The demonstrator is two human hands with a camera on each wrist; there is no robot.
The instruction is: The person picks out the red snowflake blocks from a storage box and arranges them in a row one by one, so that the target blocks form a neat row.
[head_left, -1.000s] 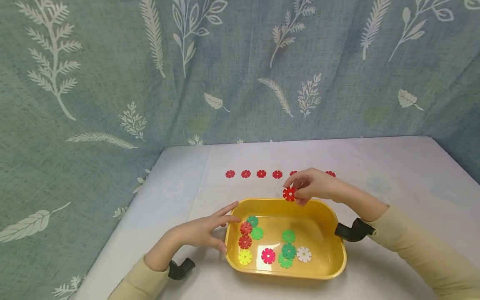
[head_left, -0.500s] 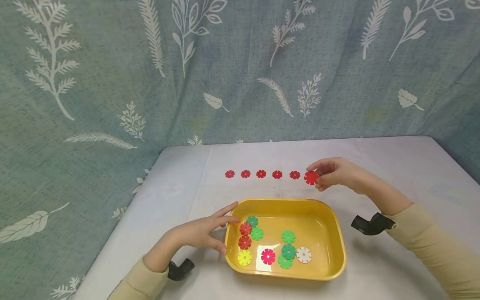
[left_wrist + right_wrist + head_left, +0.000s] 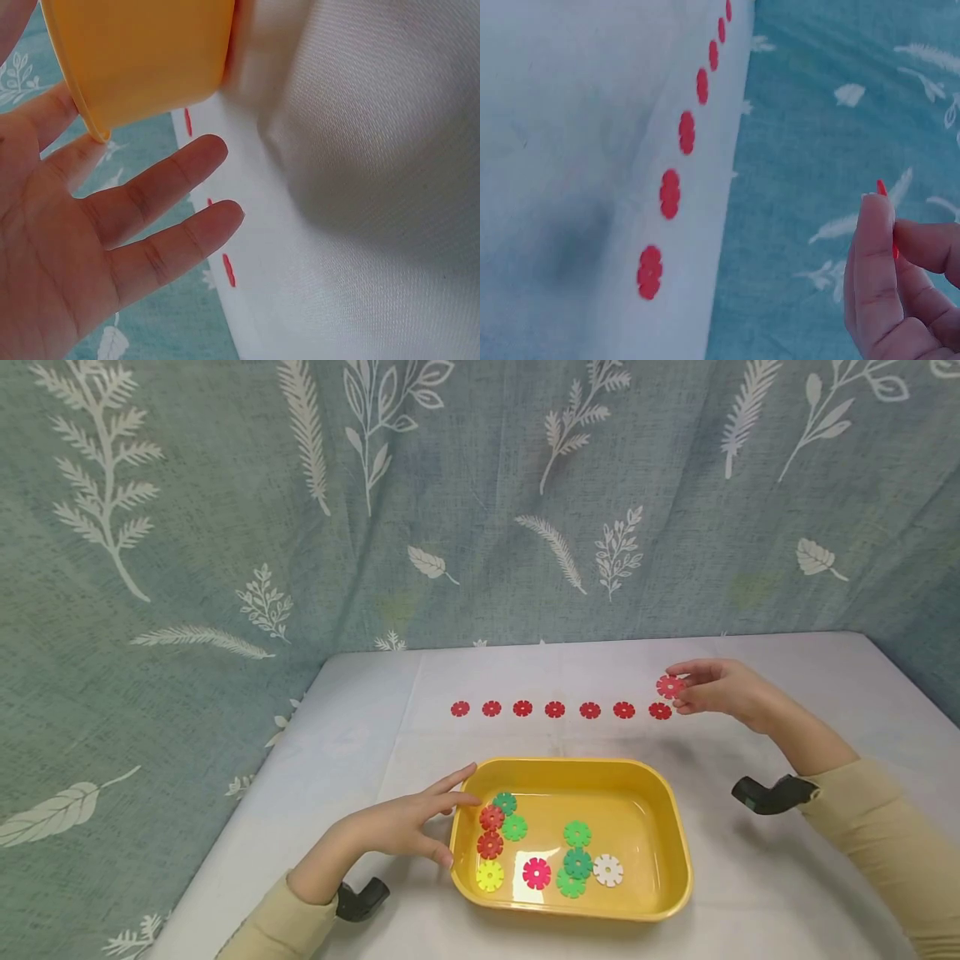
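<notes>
My right hand (image 3: pixel 722 687) pinches a red notched plastic disc (image 3: pixel 668 684) between thumb and fingers, above the right end of a row. That disc stands nearly edge-on in the right wrist view, mostly covered by the fingertips. Several matching red discs lie flat in a straight row on the white cloth; the rightmost red disc (image 3: pixel 660 711) is just below the hand. At the yellow tray (image 3: pixel 555 762), my left hand (image 3: pixel 401 821) rests on the left rim with its fingers spread. In the left wrist view, some of its fingers (image 3: pixel 184 244) extend past the tray's wall.
Inside the tray lie several loose notched discs, among them a yellow disc (image 3: pixel 490 876), a white disc (image 3: pixel 607 870), a pink-red disc (image 3: pixel 536 873) and green ones. A leaf-patterned blue-green cloth (image 3: pixel 480 527) hangs behind the table. Black wrist mounts (image 3: pixel 774 795) sit under both wrists.
My right hand has moved from above the tray to the right and away from me, carrying the red disc past the row's right end. The left hand and tray have stayed put.
</notes>
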